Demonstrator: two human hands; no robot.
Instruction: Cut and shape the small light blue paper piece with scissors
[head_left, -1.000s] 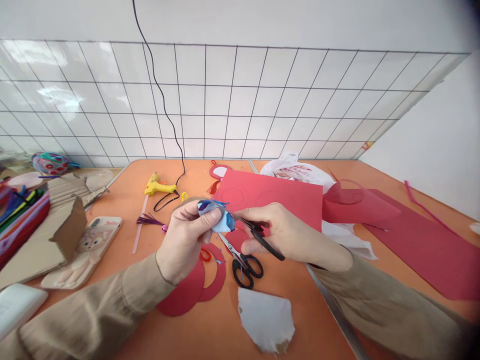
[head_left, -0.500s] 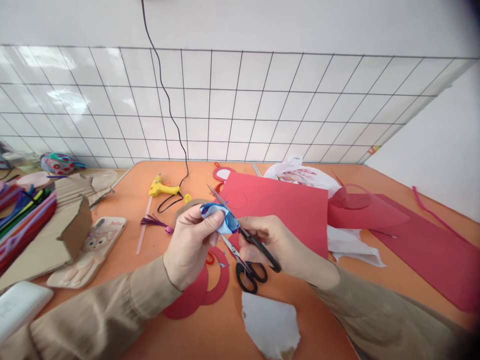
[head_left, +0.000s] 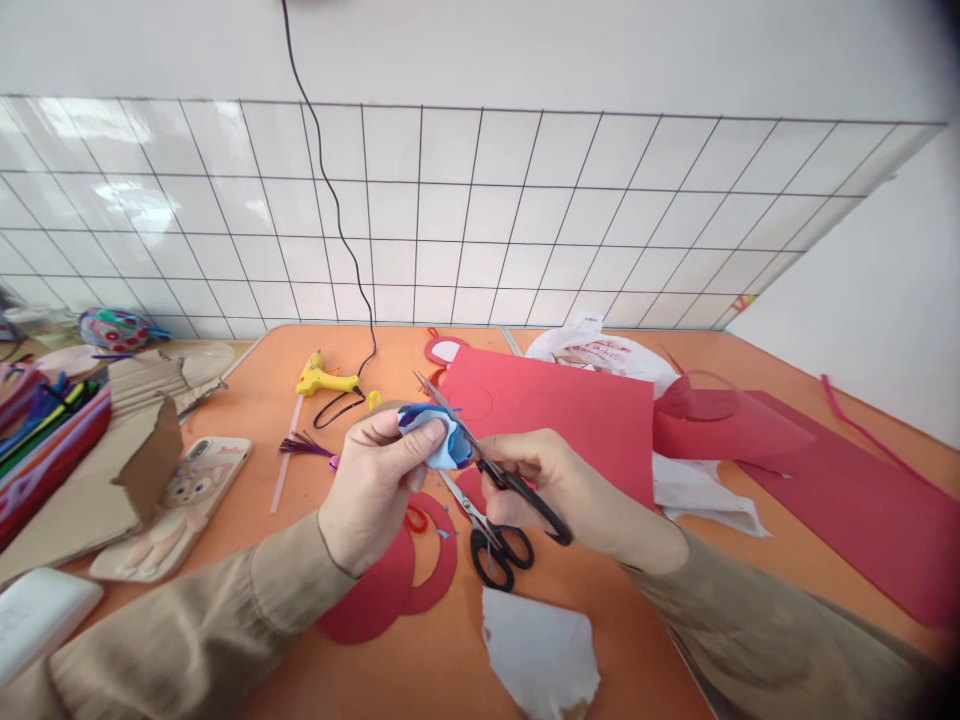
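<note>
My left hand [head_left: 379, 465] pinches a small curled piece of blue and light-blue paper or fabric [head_left: 442, 440] between thumb and fingers; its exact material is hard to tell. Black-handled scissors [head_left: 525, 490] are gripped in my right hand [head_left: 551, 490], their blades pointing up and left along the right edge of the blue piece. A second pair of scissors [head_left: 501, 555] with black handles lies on the table below my hands. Red ring and disc cutouts [head_left: 367, 590] rest beneath my left wrist, beside a small red loop.
A yellow glue gun [head_left: 326, 378] with its cord stands at the back left. Red sheets [head_left: 585, 420], a white plastic bag [head_left: 600, 350] and torn white paper [head_left: 544, 650] lie to the right and front. Cardboard [head_left: 97, 480], a phone [head_left: 187, 500] and pipe cleaners [head_left: 60, 430] are at left.
Both hands stay close together. My right hand has shifted slightly right and the scissors' blades now lie further across the blue piece's edge. The left hand has moved slightly left.
</note>
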